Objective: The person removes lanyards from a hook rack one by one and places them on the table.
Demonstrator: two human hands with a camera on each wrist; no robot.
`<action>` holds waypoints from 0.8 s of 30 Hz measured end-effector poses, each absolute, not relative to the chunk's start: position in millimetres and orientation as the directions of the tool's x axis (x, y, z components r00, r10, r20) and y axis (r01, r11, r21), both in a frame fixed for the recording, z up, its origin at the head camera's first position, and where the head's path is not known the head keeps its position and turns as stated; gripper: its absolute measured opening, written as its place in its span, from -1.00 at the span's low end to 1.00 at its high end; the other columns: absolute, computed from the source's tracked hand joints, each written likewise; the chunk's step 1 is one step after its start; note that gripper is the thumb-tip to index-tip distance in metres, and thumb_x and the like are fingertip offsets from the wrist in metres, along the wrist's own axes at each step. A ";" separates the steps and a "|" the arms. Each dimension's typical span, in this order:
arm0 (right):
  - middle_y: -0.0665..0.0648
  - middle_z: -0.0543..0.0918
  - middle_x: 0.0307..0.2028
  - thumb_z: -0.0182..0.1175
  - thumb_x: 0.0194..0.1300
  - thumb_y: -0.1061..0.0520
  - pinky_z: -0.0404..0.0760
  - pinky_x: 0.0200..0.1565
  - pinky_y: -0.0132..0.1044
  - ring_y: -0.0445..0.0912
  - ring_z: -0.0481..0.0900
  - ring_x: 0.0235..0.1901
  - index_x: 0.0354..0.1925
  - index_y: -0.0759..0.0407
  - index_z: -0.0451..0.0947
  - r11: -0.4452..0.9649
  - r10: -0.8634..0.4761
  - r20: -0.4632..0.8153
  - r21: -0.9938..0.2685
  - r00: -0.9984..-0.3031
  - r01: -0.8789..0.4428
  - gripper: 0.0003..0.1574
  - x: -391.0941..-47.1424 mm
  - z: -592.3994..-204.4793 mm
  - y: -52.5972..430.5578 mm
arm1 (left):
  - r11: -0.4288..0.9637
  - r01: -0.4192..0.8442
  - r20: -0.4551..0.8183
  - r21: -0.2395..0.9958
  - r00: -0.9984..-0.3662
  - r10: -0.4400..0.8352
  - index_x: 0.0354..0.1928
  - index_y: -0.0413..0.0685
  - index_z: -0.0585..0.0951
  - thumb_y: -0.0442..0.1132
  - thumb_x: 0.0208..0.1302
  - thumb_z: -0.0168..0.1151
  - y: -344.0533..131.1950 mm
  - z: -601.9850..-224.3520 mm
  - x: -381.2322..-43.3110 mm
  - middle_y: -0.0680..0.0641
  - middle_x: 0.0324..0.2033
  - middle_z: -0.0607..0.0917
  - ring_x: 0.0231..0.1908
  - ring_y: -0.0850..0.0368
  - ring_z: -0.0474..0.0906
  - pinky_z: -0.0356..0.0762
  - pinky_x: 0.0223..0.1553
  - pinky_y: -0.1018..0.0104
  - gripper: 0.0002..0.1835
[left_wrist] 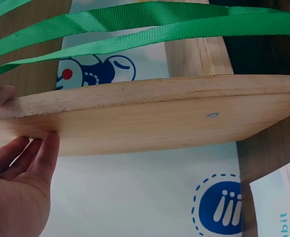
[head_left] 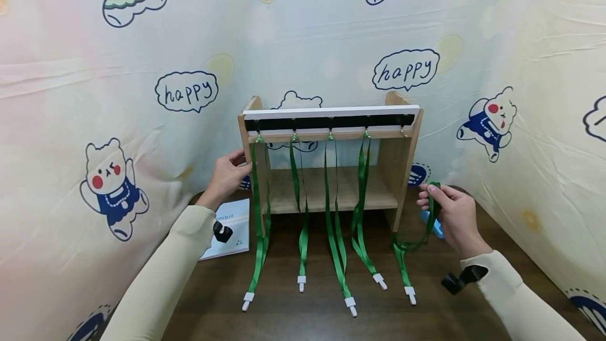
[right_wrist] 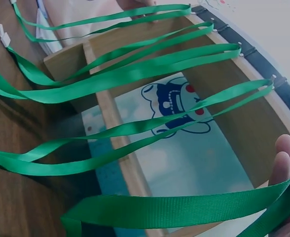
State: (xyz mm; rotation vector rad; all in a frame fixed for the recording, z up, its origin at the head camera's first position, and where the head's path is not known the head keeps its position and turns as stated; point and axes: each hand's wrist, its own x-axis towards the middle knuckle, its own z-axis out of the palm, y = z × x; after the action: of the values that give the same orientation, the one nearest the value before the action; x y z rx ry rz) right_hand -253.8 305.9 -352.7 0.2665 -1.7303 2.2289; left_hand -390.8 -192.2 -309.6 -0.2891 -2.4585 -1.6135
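A wooden rack (head_left: pixel 333 172) stands on the table, with a black strip of small hooks along its top front bar. Several green lanyards (head_left: pixel 330 188) with white clips hang from those hooks, their lower ends lying on the table. The hook (head_left: pixel 402 131) at the right end is bare. My left hand (head_left: pixel 227 178) holds the rack's left side panel (left_wrist: pixel 135 116), thumb on one face and fingers on the other. To the right of the rack, my right hand (head_left: pixel 452 214) pinches the loop of another green lanyard (right_wrist: pixel 184 212), whose white clip (head_left: pixel 410 294) rests on the table.
A white and light-blue booklet (head_left: pixel 232 228) lies left of the rack. Partly behind the right hand is a blue object (head_left: pixel 438 230). Printed cloth (head_left: pixel 303 36) encloses the back and sides of the dark wooden table (head_left: pixel 208 299).
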 end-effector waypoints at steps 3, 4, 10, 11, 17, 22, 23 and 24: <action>0.00 0.83 -0.35 0.24 0.44 0.10 0.77 -0.24 -0.37 -0.18 0.80 -0.40 -0.14 0.14 0.74 -0.201 0.135 0.324 -0.916 -0.936 -0.346 -0.81 -251.7 -356.7 306.8 | 0.388 0.263 0.260 0.883 -0.964 0.062 0.46 -0.04 0.39 0.06 0.35 0.33 -192.6 -309.2 -391.1 -0.19 0.40 0.49 0.41 -0.13 0.40 0.42 0.42 -0.09 -0.28; -0.01 0.83 -0.35 0.24 0.43 0.10 0.77 -0.25 -0.38 -0.18 0.80 -0.41 -0.15 0.14 0.74 -0.201 0.138 0.326 -0.915 -0.935 -0.349 -0.82 -251.0 -357.4 306.9 | 0.386 0.266 0.262 0.883 -0.963 0.064 0.46 -0.05 0.39 0.06 0.35 0.33 -192.8 -309.0 -391.3 -0.19 0.40 0.49 0.41 -0.13 0.40 0.42 0.42 -0.09 -0.28; 0.01 0.83 -0.36 0.20 0.46 0.16 0.77 -0.24 -0.37 -0.18 0.79 -0.41 -0.15 0.19 0.75 -0.258 0.121 0.334 -0.899 -0.935 -0.354 -0.80 -246.1 -358.8 309.9 | 0.388 0.272 0.272 0.880 -0.961 0.057 0.44 -0.05 0.41 0.07 0.32 0.35 -193.7 -308.4 -393.4 -0.19 0.38 0.51 0.40 -0.13 0.41 0.42 0.42 -0.11 -0.27; 0.02 0.82 -0.36 0.19 0.46 0.17 0.77 -0.24 -0.37 -0.18 0.79 -0.41 -0.15 0.19 0.75 -0.265 0.112 0.327 -0.900 -0.938 -0.346 -0.80 -245.0 -359.3 310.7 | 0.392 0.271 0.272 0.879 -0.961 0.054 0.44 -0.05 0.41 0.08 0.32 0.36 -193.8 -308.4 -393.8 -0.19 0.38 0.51 0.40 -0.13 0.41 0.42 0.42 -0.11 -0.27; 0.02 0.81 -0.36 0.15 0.49 0.17 0.78 -0.24 -0.37 -0.19 0.78 -0.41 -0.12 0.24 0.73 -0.268 0.051 0.297 -0.916 -0.953 -0.300 -0.76 -236.0 -366.3 313.1 | 0.393 0.271 0.272 0.879 -0.961 0.055 0.45 -0.05 0.40 0.08 0.32 0.36 -193.2 -308.9 -393.8 -0.18 0.38 0.51 0.41 -0.12 0.41 0.42 0.42 -0.10 -0.26; 0.04 0.81 -0.35 0.11 0.51 0.21 0.78 -0.24 -0.36 -0.18 0.78 -0.40 -0.13 0.24 0.73 -0.288 0.034 0.308 -0.908 -0.951 -0.304 -0.75 -230.9 -373.0 314.8 | 0.391 0.273 0.272 0.879 -0.961 0.059 0.45 -0.06 0.40 0.08 0.31 0.36 -192.3 -309.9 -394.0 -0.18 0.38 0.51 0.40 -0.10 0.42 0.43 0.41 -0.08 -0.25; 0.04 0.81 -0.35 0.10 0.51 0.21 0.78 -0.25 -0.36 -0.18 0.77 -0.41 -0.13 0.25 0.73 -0.293 0.031 0.309 -0.906 -0.951 -0.304 -0.74 -230.4 -374.3 315.1 | 0.391 0.273 0.272 0.879 -0.960 0.059 0.45 -0.06 0.40 0.08 0.31 0.37 -192.1 -310.1 -393.9 -0.18 0.38 0.51 0.40 -0.10 0.42 0.44 0.41 -0.08 -0.25; 0.04 0.81 -0.35 0.09 0.52 0.22 0.78 -0.25 -0.36 -0.18 0.77 -0.41 -0.13 0.25 0.73 -0.298 0.025 0.307 -0.906 -0.951 -0.301 -0.74 -230.0 -375.6 315.4 | 0.391 0.274 0.273 0.879 -0.960 0.059 0.45 -0.06 0.40 0.08 0.30 0.37 -192.0 -310.3 -393.9 -0.18 0.38 0.52 0.39 -0.10 0.42 0.44 0.41 -0.08 -0.24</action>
State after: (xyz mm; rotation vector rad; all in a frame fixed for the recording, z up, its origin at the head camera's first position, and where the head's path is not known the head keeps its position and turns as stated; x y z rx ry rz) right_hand -230.0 315.4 -375.6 0.3481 -1.7222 2.3531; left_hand -393.9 -192.0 -310.3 -0.2967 -2.4497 -1.6043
